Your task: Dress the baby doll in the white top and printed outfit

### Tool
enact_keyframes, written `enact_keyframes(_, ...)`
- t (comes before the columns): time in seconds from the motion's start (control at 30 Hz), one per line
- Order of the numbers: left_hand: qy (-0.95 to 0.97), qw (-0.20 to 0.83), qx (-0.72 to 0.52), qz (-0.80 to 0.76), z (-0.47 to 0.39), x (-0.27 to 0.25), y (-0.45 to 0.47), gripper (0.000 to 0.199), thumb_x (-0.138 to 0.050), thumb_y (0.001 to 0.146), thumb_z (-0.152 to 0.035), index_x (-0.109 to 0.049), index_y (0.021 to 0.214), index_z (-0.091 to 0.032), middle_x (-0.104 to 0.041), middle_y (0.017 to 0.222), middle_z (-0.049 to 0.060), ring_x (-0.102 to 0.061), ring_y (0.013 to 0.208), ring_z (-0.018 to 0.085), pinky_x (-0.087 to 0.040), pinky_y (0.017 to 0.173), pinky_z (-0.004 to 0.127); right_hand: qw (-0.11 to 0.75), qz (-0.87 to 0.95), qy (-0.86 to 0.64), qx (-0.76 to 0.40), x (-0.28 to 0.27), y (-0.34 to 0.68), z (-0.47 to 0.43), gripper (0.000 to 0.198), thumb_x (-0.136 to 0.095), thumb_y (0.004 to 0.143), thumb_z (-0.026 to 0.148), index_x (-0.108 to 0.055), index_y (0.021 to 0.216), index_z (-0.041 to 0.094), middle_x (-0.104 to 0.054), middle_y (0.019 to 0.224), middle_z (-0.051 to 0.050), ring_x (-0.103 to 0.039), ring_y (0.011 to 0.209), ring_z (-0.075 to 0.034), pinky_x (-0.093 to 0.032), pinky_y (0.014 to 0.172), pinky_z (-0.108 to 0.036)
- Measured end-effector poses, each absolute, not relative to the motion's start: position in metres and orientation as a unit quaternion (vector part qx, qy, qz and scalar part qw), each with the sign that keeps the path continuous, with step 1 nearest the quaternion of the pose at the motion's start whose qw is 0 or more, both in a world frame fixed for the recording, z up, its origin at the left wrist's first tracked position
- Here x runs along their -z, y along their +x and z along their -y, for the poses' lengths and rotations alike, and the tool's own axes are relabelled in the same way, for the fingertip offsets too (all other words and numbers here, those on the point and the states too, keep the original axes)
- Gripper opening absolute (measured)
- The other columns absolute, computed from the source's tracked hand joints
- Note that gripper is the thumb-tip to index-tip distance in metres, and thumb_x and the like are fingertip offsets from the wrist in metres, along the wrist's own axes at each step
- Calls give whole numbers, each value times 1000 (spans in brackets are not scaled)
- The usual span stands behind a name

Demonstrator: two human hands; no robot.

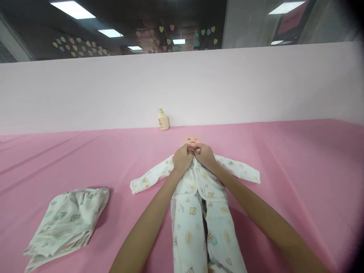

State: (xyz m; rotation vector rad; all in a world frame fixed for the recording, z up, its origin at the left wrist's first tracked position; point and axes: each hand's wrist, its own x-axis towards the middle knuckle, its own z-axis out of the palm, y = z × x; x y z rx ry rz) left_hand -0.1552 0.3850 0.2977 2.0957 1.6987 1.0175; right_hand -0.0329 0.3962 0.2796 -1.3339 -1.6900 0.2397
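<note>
A baby doll (pixel 192 140) lies on its back on the pink cloth, its head toward the wall. It wears a white printed jacket (pixel 212 185) with the sleeves spread out to both sides, and matching trousers (pixel 189 227). At the neck of the jacket, just below the doll's face, my left hand (pixel 183 157) pinches the collar edge. My right hand (pixel 205 154) pinches the collar from the other side, its fingertips close against those of the left. The fastening between the fingers is too small to make out. Lower down, the jacket's front edges lie apart.
A folded white printed cloth (pixel 68 220) lies at the left on the pink sheet (pixel 119 155). Against the low white wall (pixel 99 91) at the back stands a cream pump bottle (pixel 163 121). Dark glass with reflected lights rises above the wall.
</note>
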Motion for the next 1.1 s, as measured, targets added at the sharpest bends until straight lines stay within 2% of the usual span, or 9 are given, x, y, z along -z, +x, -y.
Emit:
enact_keyframes(0.17, 714, 157, -402, -551, -379, -298, -160, 28, -47, 84, -21, -53, 111, -27, -68, 92, 0, -62, 85, 20, -43, 70, 29, 500, 675, -523, -148, -289, -31, -387, 14, -56, 73, 15, -70, 77, 17, -72, 81, -3, -63, 70, -16, -47, 74, -27)
enact_keyframes(0.4, 699, 222, -473, -488, -383, -293, -163, 23, -49, 82, -18, -54, 103, -24, -65, 84, -3, -55, 63, 11, -40, 63, 24, 511, 667, -528, -122, -290, -31, -384, 15, -55, 70, 15, -65, 81, 17, -68, 74, -1, -56, 60, -15, -44, 66, -26)
enact_keyframes(0.73, 706, 220, -491, -461, -378, -299, -158, 16, -49, 83, -18, -58, 97, -21, -66, 85, -1, -56, 65, 11, -42, 64, 23, 553, 627, -527, -151, -290, -32, -382, 11, -57, 68, 19, -62, 78, 18, -66, 69, 0, -57, 62, -14, -45, 70, -26)
enact_keyframes(0.9, 715, 238, -475, -454, -377, -303, -158, 17, -48, 82, -15, -60, 93, -19, -66, 83, 0, -55, 61, 10, -42, 61, 23, 567, 618, -521, -160, -294, -35, -378, 3, -57, 67, 18, -60, 68, 18, -65, 70, -1, -58, 63, -15, -45, 71, -26)
enact_keyframes(1.1, 720, 243, -484, -434, -377, -306, -159, 17, -47, 83, -15, -61, 91, -18, -68, 88, 2, -60, 74, 12, -45, 69, 23, 577, 599, -518, -200, -296, -36, -374, 4, -59, 65, 19, -60, 69, 18, -64, 68, -1, -59, 64, -16, -46, 67, -26)
